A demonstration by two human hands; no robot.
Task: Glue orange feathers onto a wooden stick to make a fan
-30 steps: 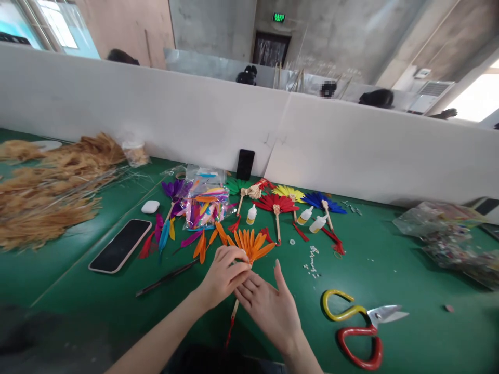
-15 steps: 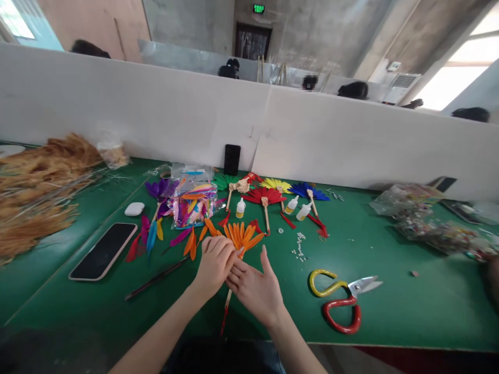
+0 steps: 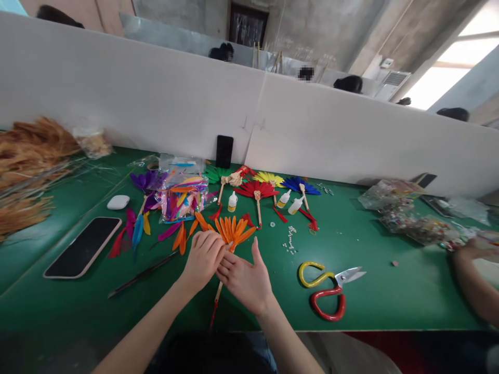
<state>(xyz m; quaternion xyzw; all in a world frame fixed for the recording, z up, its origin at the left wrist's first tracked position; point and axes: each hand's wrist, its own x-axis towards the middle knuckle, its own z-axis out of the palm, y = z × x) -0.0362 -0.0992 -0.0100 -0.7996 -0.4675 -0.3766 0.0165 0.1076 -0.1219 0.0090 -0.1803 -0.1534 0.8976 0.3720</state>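
Observation:
An orange feather fan (image 3: 234,231) lies on the green table with its wooden handle and red cord pointing down toward the front edge. My left hand (image 3: 206,257) is over the fan's base, its fingers curled together at the fingertips of the other hand; what they hold, if anything, is hidden. Palm up, my right hand (image 3: 247,278) is spread over the handle with its thumb raised. Loose orange feathers (image 3: 181,238) lie left of the fan. Red (image 3: 258,189), yellow (image 3: 268,178) and blue (image 3: 302,185) feather fans lie behind.
Scissors (image 3: 331,291) with yellow and red handles lie to the right, near small white beads (image 3: 289,240). A phone (image 3: 83,248) and dark tweezers (image 3: 142,274) are on the left. Glue bottles (image 3: 232,201) stand behind. Another person's arm (image 3: 473,275) rests at the right edge.
The view has shifted, so the table's things appear further left and slightly higher. Another person's arm shows more at the right. My hands keep nearly the same pose over the fan.

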